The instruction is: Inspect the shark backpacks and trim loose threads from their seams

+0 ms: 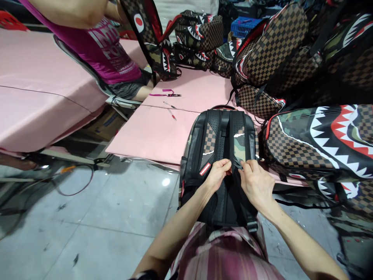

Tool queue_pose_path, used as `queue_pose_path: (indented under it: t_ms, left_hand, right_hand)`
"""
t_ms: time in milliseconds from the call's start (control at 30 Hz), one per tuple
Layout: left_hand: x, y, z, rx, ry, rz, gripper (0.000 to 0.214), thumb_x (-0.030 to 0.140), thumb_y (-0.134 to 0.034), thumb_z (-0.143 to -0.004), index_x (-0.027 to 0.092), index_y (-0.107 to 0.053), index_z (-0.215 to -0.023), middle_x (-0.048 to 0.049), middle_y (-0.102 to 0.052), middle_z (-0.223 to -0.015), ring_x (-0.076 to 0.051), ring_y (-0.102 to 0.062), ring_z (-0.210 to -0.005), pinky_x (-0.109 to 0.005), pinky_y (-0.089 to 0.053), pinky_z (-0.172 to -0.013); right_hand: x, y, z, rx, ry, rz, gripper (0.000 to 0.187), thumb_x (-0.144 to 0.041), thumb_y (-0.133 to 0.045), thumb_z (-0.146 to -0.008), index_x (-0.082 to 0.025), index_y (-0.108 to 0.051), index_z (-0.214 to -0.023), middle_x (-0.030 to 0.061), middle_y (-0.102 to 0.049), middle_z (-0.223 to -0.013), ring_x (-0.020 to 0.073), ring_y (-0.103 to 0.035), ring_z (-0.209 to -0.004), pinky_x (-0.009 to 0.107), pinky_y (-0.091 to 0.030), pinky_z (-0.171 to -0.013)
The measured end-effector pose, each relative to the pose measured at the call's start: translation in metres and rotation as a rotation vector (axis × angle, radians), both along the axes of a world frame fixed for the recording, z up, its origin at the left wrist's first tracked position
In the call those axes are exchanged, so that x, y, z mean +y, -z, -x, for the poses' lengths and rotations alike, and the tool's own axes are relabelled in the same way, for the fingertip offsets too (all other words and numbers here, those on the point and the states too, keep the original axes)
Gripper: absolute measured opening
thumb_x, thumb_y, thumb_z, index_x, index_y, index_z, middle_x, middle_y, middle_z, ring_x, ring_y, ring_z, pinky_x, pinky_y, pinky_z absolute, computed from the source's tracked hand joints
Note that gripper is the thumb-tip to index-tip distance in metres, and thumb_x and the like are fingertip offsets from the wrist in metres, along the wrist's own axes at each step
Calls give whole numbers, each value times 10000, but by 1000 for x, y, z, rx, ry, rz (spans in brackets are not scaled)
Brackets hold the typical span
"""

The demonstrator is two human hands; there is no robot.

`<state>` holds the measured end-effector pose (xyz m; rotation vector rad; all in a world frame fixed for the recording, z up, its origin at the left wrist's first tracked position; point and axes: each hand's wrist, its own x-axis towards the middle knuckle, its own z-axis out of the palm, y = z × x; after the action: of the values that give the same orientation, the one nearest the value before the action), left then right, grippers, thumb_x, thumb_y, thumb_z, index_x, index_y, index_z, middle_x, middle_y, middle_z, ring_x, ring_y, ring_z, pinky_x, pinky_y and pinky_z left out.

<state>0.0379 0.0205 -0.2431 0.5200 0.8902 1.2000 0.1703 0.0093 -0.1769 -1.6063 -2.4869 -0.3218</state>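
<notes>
A backpack (223,134) lies with its back panel and black shoulder straps facing up, its lower end against my lap and its top on the pink table. Over the middle of it, my left hand (218,174) is closed in a pinch beside the right-hand strap; what lies between its fingertips is too small to make out. My right hand (255,181) grips small dark thread snips (238,165), their pointed blades at that same strap, close to the left fingertips. A red label (205,169) shows on the left strap.
On the pink table (145,134) lie snips with a purple ribbon (174,95) and two pens (171,114). Another backpack (309,144) stands close on my right, with several piled behind (271,46). A seated co-worker (107,50) handles a bag across the table.
</notes>
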Motion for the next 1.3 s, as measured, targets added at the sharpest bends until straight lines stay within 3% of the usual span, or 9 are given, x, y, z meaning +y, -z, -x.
queue_pose_path:
  t_ms: [200,367,600,833,1000,1167,1300]
  left_hand:
    - [1,1,1,1,5,4,375,431,-743,-627,147,-502,-580,35,-473,-570,-67,-414,-529,-210,-337,-561]
    - [0,0,-1,3,-3,-5,371,416,-741,-638,149,-491,-575,37,-469,-575,-69,-429,-543,-212,-359,-586]
    - [0,-4,-3,40,-22,-3,337,384,-739,-631,150,-503,-572,44,-465,-552,-64,-429,-534,-195,-355,-567]
    - [0,-3,-3,59,-41,-3,329,371,-744,-623,146,-511,-566,46,-465,-548,-64,-428,-535,-201,-361,-579]
    - [0,-4,-2,69,-37,9,343,392,-747,-610,143,-515,-572,43,-475,-555,-64,-440,-538,-203,-368,-581]
    - [1,-3,-2,60,-30,4,343,390,-749,-612,140,-516,-575,40,-483,-558,-66,-452,-545,-206,-379,-591]
    - [1,-1,-2,51,-31,0,350,398,-745,-627,144,-511,-575,41,-480,-556,-66,-449,-540,-209,-385,-592]
  right_hand:
    - [8,1,-9,134,-60,56,219,-272,-475,-891,-208,-634,-1027,37,-636,-933,145,-582,-742,271,-314,-566]
    - [12,-3,-6,39,-45,-23,226,-249,-457,-900,-177,-646,-1001,67,-644,-913,162,-571,-729,287,-295,-573]
    - [15,-10,-5,-5,-73,12,235,-255,-450,-905,-194,-645,-1021,65,-643,-925,167,-569,-729,288,-294,-583]
    - [21,-17,-5,-68,-107,101,221,-205,-464,-886,-196,-661,-987,65,-639,-905,171,-576,-730,288,-287,-566]
    - [37,-24,-21,6,-237,296,188,-255,-527,-855,-260,-672,-975,5,-643,-921,132,-594,-742,256,-287,-538]
    - [41,-19,-22,38,-186,248,212,-257,-512,-869,-240,-661,-1017,25,-644,-949,148,-602,-790,252,-315,-549]
    - [40,-16,-25,73,-232,303,185,-249,-537,-851,-247,-664,-986,17,-644,-955,160,-607,-778,250,-356,-567]
